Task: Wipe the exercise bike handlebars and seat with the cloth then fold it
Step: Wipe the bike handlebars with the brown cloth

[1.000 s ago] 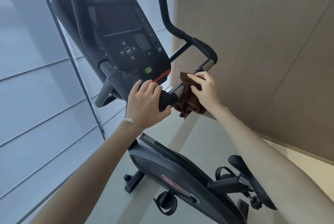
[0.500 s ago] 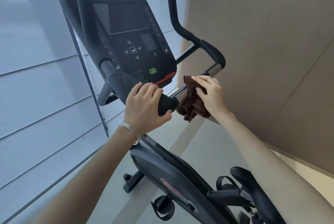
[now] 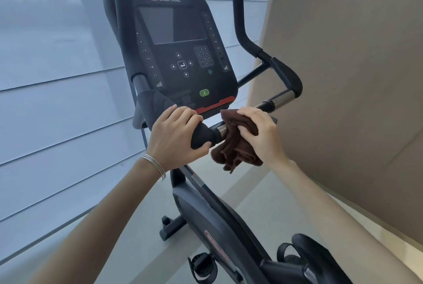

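Observation:
A black exercise bike stands in front of me, its handlebar [image 3: 278, 98] running from a black foam grip up to a silver section and a curved right horn. My left hand [image 3: 175, 137] is wrapped around the black grip at the bar's near end. My right hand [image 3: 259, 133] presses a crumpled brown cloth [image 3: 235, 151] onto the silver bar just right of that grip; part of the cloth hangs below the bar. The black seat [image 3: 318, 255] shows at the bottom right, partly hidden by my right forearm.
The console [image 3: 178, 48] with a dark screen and keypad rises behind the bar. Window blinds fill the left side, and a brown wall [image 3: 354, 66] stands close on the right. A pedal [image 3: 203, 265] and the bike frame sit below on a grey floor.
My right hand and the cloth have slid down the silver bar toward my left hand. The view has shifted, so the bike sits more centred. My left hand kept its grip.

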`<state>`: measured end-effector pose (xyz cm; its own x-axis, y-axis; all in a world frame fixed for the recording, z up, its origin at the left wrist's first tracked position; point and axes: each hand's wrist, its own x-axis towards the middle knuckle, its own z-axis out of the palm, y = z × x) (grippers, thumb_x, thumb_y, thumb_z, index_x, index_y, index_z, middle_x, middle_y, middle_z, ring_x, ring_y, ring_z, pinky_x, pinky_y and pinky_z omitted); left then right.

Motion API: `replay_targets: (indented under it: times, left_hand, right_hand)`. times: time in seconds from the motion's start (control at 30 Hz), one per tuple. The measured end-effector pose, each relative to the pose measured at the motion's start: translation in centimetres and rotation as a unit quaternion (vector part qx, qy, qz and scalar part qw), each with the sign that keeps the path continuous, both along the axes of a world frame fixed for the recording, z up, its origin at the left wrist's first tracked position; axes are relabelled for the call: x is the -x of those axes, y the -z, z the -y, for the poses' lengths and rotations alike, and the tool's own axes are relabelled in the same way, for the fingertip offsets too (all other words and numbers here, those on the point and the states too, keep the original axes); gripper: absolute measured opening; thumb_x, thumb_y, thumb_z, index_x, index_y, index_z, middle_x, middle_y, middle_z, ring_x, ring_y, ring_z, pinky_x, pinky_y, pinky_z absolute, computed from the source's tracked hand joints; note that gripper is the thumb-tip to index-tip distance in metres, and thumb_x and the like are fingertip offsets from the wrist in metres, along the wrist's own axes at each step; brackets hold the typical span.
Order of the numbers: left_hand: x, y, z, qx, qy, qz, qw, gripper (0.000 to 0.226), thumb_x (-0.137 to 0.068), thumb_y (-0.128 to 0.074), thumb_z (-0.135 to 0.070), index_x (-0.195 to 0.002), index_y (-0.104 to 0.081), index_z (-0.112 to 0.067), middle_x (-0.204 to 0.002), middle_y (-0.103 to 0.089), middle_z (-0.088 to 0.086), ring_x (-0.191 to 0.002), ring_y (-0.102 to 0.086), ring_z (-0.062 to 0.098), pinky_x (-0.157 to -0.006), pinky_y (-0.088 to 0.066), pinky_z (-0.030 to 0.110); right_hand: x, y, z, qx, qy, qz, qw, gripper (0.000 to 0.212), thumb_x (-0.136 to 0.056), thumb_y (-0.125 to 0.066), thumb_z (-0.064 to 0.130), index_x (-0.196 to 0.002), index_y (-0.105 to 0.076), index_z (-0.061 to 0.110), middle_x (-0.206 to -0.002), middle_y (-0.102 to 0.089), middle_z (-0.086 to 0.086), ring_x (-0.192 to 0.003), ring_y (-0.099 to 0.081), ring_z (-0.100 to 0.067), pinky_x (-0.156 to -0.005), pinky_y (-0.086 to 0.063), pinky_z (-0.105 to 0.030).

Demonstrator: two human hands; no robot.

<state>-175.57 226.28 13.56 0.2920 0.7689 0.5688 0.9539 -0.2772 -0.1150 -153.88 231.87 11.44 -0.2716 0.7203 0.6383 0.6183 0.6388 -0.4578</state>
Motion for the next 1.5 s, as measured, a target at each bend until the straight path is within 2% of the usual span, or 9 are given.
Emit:
replay_targets:
  times: [0.13, 0.23, 0.33, 0.43, 0.67, 0.87, 1.07, 1.2, 1.5]
  left_hand:
    - [-0.2, -0.1, 0.2, 0.013, -0.009, -0.001, 1.000, 0.052, -0.076, -0.045, -0.058, -0.101, -0.063, -0.016, -0.105, -0.068, 0.002, -0.102, -0.061, 0.024, -0.100, -0.042, 0.038]
    - [-0.1, 0.0, 0.2, 0.011, -0.008, -0.004, 1.000, 0.052, -0.075, -0.045, -0.057, -0.100, -0.064, -0.016, -0.104, -0.068, 0.002, -0.101, -0.060, 0.024, -0.100, -0.042, 0.037]
    - [0.1, 0.1, 0.0, 0.010, -0.001, -0.001, 1.000, 0.050, -0.075, -0.048, -0.057, -0.100, -0.064, -0.016, -0.103, -0.068, 0.002, -0.101, -0.060, 0.025, -0.099, -0.043, 0.039]
    - [0.5, -0.1, -0.3, 0.016, 0.026, -0.009, 0.999, 0.051, -0.076, -0.048, -0.057, -0.099, -0.064, -0.015, -0.101, -0.068, 0.002, -0.098, -0.060, 0.025, -0.096, -0.045, 0.039]
    - [3.9, -1.9, -2.2, 0.037, 0.104, -0.035, 0.993, 0.061, -0.080, -0.031, -0.066, -0.099, -0.067, -0.020, -0.094, -0.069, -0.004, -0.089, -0.061, 0.019, -0.090, -0.046, 0.033]
    - [4.5, -1.7, -2.9, 0.037, 0.120, -0.047, 0.991, 0.067, -0.080, -0.026, -0.071, -0.094, -0.064, -0.017, -0.087, -0.066, -0.002, -0.080, -0.056, 0.020, -0.086, -0.046, 0.034]
    - [4.7, -1.6, -2.9, 0.050, 0.131, -0.024, 0.990, 0.067, -0.079, -0.027, -0.071, -0.095, -0.063, -0.018, -0.091, -0.067, -0.002, -0.085, -0.057, 0.020, -0.094, -0.043, 0.036]
    - [4.7, -1.6, -2.9, 0.053, 0.136, -0.026, 0.989, 0.068, -0.079, -0.025, -0.070, -0.094, -0.063, -0.016, -0.089, -0.066, -0.001, -0.085, -0.057, 0.022, -0.097, -0.042, 0.038]
    - [4.5, -1.2, -2.8, 0.062, 0.138, -0.030, 0.988, 0.071, -0.080, -0.021, -0.069, -0.106, -0.064, -0.018, -0.102, -0.066, -0.001, -0.096, -0.057, 0.023, -0.105, -0.037, 0.041]
  right_hand:
    - [-1.3, -0.7, -2.2, 0.022, 0.069, -0.018, 0.997, 0.029, -0.089, -0.061, 0.014, -0.117, -0.064, 0.010, -0.126, -0.051, -0.014, -0.114, -0.051, -0.026, -0.100, -0.047, -0.035]
    - [-1.1, -0.5, -2.6, 0.039, 0.106, -0.051, 0.992, 0.030, -0.092, -0.057, 0.018, -0.120, -0.062, 0.012, -0.123, -0.052, -0.011, -0.111, -0.049, -0.025, -0.098, -0.048, -0.041]
    - [0.1, 0.3, -1.7, 0.024, 0.120, -0.066, 0.990, 0.034, -0.091, -0.058, 0.022, -0.123, -0.060, 0.012, -0.124, -0.055, -0.009, -0.113, -0.047, -0.023, -0.099, -0.046, -0.037]
    - [1.0, 0.8, -0.2, 0.011, 0.123, -0.049, 0.991, 0.043, -0.087, -0.063, 0.028, -0.126, -0.057, 0.012, -0.127, -0.056, -0.011, -0.116, -0.048, -0.024, -0.099, -0.041, -0.033]
    - [3.4, 1.2, 3.2, -0.019, 0.103, -0.015, 0.994, 0.041, -0.086, -0.063, 0.008, -0.127, -0.057, 0.011, -0.126, -0.059, -0.010, -0.117, -0.052, -0.024, -0.104, -0.041, -0.035]
    - [2.1, -2.2, 0.8, 0.057, 0.150, 0.063, 0.985, 0.038, -0.091, -0.054, 0.006, -0.128, -0.057, 0.015, -0.130, -0.057, -0.003, -0.121, -0.048, -0.025, -0.107, -0.038, -0.036]
    - [3.8, -2.1, 1.0, 0.114, 0.194, 0.054, 0.973, 0.037, -0.096, -0.049, 0.022, -0.133, -0.050, 0.021, -0.142, -0.046, 0.002, -0.133, -0.035, -0.022, -0.111, -0.028, -0.036]
    - [5.0, -0.9, 3.7, 0.095, 0.174, 0.030, 0.980, 0.043, -0.094, -0.050, 0.010, -0.135, -0.047, 0.021, -0.141, -0.044, 0.004, -0.130, -0.037, -0.018, -0.108, -0.027, -0.027]
    - [3.7, -0.7, 1.3, 0.083, 0.232, 0.016, 0.969, 0.047, -0.091, -0.047, -0.001, -0.134, -0.050, 0.017, -0.139, -0.048, -0.001, -0.123, -0.044, -0.025, -0.105, -0.035, -0.029]
